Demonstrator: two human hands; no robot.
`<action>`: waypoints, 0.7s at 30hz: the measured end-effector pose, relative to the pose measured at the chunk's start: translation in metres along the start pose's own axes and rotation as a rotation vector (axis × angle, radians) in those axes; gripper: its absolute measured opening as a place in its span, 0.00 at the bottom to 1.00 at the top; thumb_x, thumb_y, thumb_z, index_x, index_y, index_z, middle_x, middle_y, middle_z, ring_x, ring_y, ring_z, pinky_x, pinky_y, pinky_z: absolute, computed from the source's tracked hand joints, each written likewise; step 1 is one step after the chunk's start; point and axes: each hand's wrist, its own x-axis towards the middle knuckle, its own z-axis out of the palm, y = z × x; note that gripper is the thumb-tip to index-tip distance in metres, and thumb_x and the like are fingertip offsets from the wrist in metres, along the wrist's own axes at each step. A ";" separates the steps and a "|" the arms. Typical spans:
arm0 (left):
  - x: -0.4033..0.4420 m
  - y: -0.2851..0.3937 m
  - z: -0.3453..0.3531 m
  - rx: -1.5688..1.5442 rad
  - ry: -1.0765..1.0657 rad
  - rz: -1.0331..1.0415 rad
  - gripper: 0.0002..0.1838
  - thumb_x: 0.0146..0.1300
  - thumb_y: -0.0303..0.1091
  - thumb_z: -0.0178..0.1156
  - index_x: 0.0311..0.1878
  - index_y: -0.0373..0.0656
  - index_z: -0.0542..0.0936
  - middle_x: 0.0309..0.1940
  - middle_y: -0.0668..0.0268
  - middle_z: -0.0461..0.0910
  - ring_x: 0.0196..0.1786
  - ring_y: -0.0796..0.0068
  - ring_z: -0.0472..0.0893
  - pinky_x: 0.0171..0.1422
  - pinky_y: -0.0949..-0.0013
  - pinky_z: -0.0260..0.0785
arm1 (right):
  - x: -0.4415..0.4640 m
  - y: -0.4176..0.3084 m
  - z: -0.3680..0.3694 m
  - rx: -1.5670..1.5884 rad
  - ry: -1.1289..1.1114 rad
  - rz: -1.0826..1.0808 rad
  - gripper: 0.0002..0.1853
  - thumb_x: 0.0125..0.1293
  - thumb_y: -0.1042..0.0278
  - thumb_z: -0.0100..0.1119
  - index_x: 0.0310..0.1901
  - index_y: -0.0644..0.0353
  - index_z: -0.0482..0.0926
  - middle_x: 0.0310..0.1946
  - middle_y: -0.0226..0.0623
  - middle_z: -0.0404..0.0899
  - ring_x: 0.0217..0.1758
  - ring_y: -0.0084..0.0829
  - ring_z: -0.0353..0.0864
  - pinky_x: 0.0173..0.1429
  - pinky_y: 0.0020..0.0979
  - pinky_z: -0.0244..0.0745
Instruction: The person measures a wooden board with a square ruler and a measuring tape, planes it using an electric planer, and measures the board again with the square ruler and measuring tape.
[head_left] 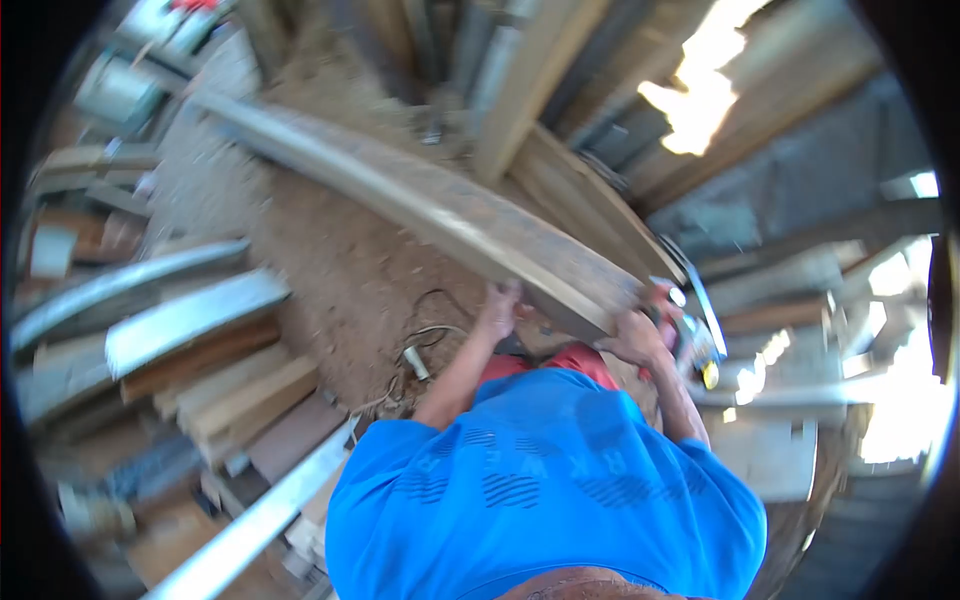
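A long, thick wooden beam [430, 210] slants from the upper left down to just in front of my body. My left hand [500, 310] grips its near long edge, a short way from the near end. At that end, my right hand [636, 338] is closed around the corner, thumb on the near side. The fingers on the beam's underside are partly hidden, and the picture is blurred.
Boards [240, 390] are stacked at the left. Upright timbers [535, 85] stand beyond the beam. A cable with a white end piece [416, 363] lies on the dirt floor [330, 260]. A blurred red and yellow object [700, 350] is beside my right hand.
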 end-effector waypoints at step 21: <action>-0.129 0.189 0.184 -0.856 -0.424 0.482 0.20 0.62 0.50 0.71 0.41 0.42 0.82 0.42 0.64 0.81 0.46 0.67 0.76 0.53 0.62 0.70 | -0.021 0.457 0.116 0.098 0.338 0.771 0.42 0.65 0.27 0.53 0.64 0.59 0.77 0.60 0.59 0.79 0.65 0.60 0.77 0.68 0.53 0.72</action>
